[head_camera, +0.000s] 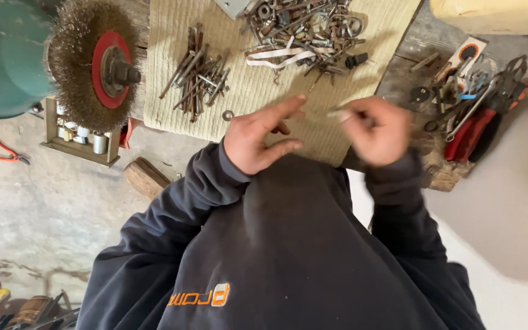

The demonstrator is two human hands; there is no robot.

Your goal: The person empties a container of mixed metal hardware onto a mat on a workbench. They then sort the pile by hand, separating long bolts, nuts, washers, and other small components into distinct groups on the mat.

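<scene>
Here, in the head view, your left hand (pixel 258 137) hovers with fingers spread and empty over the woven mat (pixel 172 91) on the desk. Your right hand (pixel 377 128) sits just right of it, blurred, fingers seemingly pinching a small pale piece (pixel 339 113) whose long axis points left toward the other hand. A rusty nail pile (pixel 195 73) lies farther left.

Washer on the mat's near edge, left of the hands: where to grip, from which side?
Take the small washer by its outer rim, fingers coming straight down from above. It lies flat and alone on the woven mat, so there is no raised part to pinch; sliding it over the mat's edge would probably expose the rim. The left hand is nearest.
</scene>
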